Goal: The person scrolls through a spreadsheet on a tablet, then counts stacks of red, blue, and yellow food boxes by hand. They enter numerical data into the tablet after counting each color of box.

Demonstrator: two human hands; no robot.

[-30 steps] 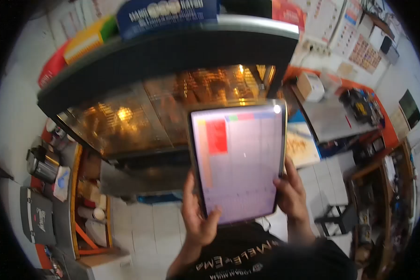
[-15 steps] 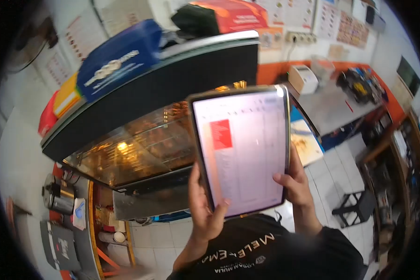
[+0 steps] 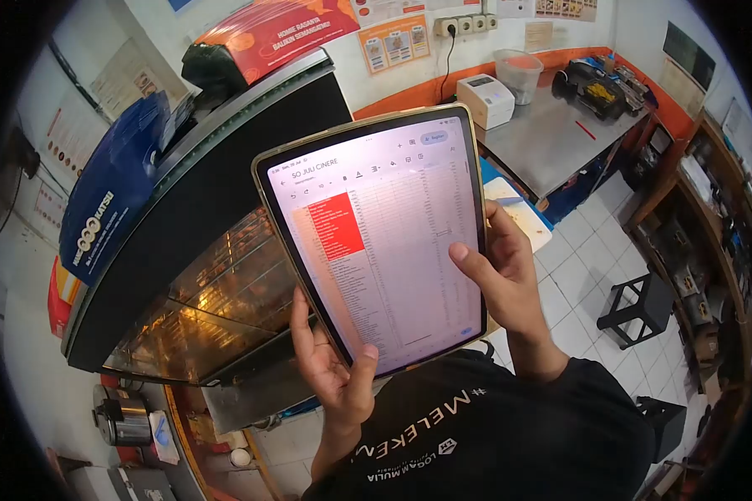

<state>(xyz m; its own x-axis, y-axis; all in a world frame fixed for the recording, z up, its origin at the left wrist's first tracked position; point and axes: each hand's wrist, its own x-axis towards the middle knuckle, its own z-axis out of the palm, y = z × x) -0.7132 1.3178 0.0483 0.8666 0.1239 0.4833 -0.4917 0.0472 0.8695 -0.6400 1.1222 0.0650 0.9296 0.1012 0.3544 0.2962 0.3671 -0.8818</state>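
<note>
Left hand gripping tablet mid-frame, thumb on front; right hand clasping right edge, thumb hovering or touching, cannot tell. Spreadsheet showing, red block covering upper rows, lower rows lacking red; remaining edits unclear. Display case glowing left; printer standing upper right.

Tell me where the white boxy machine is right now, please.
In the head view, the white boxy machine stands toward the upper right, on the metal counter, just left of the clear tub and beyond the tablet.
</note>
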